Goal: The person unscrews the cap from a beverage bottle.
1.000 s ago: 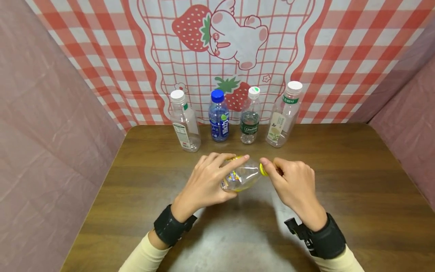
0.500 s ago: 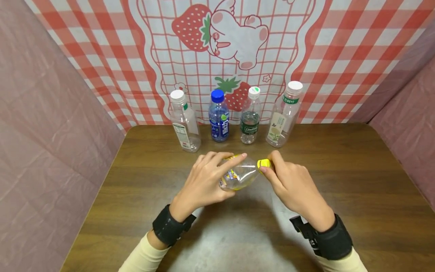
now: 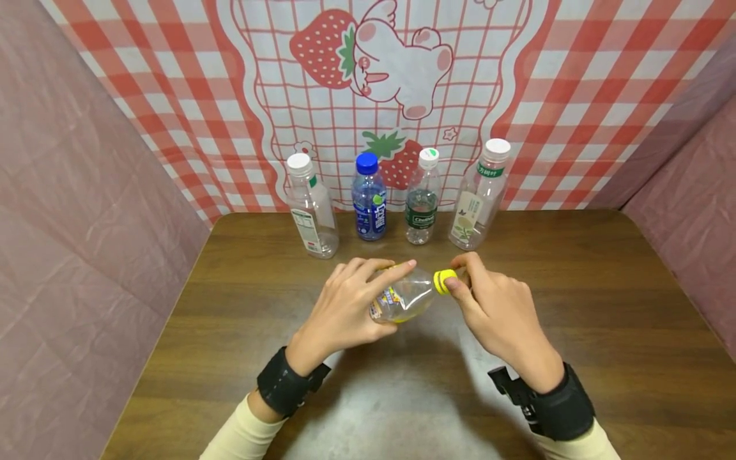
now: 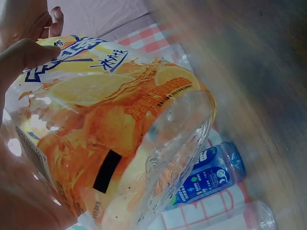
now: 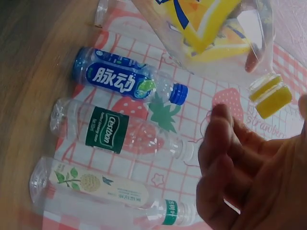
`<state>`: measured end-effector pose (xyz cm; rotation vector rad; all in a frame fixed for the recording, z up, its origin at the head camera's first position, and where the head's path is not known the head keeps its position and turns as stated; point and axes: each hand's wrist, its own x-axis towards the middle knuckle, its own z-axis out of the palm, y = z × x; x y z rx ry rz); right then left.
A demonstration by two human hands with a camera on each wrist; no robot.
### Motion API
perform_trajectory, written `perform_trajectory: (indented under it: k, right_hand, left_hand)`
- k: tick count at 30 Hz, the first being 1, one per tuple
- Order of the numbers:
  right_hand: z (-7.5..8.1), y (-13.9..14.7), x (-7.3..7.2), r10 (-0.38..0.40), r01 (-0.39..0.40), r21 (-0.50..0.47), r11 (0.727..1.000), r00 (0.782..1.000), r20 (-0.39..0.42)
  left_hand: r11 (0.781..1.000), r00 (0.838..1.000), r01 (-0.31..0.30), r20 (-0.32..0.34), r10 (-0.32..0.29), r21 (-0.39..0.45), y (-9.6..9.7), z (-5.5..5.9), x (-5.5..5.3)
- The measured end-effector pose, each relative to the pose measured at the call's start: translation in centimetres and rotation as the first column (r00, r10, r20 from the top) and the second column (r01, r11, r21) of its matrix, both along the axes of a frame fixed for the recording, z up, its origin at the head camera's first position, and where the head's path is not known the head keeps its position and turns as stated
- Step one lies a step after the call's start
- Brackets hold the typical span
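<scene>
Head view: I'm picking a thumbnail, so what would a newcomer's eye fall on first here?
Probably the bright yellow cap, near the middle of the picture, on a clear bottle that the left hand grips, with the right hand close by. Next, the red-and-white checked cloth behind the table, with its white cartoon animal. Then the blue-capped bottle, second from the left of the four standing toward the table's far edge.

Back of table (image 3: 218, 319): four upright bottles (image 3: 422, 217) in a row, narrow gaps between neighbours, checked cloth (image 3: 581, 96) close behind. Just in front, a yellow-capped bottle (image 3: 415, 295) held sideways bars the middle between left hand (image 3: 347, 306) and right hand (image 3: 499, 306); right wrist view shows a gap from cap (image 5: 273, 101) to curled fingers (image 5: 218, 134). Room over the table outside either arm (image 3: 247, 428) and between the two.
</scene>
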<state>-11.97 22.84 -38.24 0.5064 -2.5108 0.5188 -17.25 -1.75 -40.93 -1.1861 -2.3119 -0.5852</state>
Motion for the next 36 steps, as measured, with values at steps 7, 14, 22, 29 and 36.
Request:
perform_trajectory:
  k: [7, 14, 22, 29, 36]
  right_hand:
    - [0.00, -0.35, 0.24, -0.116, 0.117, -0.060, 0.991, 0.993, 0.017]
    - [0.08, -0.52, 0.31, -0.147, 0.147, -0.069, 0.987, 0.989, 0.004]
    - [-0.06, -0.65, 0.29, -0.119, 0.120, -0.033, 0.992, 0.992, 0.032]
    - [-0.02, -0.34, 0.41, -0.007, 0.009, -0.025, 1.000, 0.998, 0.069]
    - [0.45, 0.29, 0.15, 0.117, -0.119, 0.020, 0.993, 0.990, 0.084]
  left_hand:
    - [1.000, 1.000, 0.010, -0.017, -0.011, -0.010, 0.07, -0.06, 0.18]
    - [1.000, 1.000, 0.007, -0.019, -0.008, -0.014, 0.05, -0.17, 0.29]
    - [1.000, 0.999, 0.008, -0.033, -0.009, -0.020, -0.03, -0.16, 0.28]
    - [1.000, 1.000, -0.004, -0.026, 0.003, -0.026, -0.21, -0.23, 0.19]
    - [1.000, 1.000, -0.007, -0.026, 0.007, -0.026, -0.37, -0.12, -0.08]
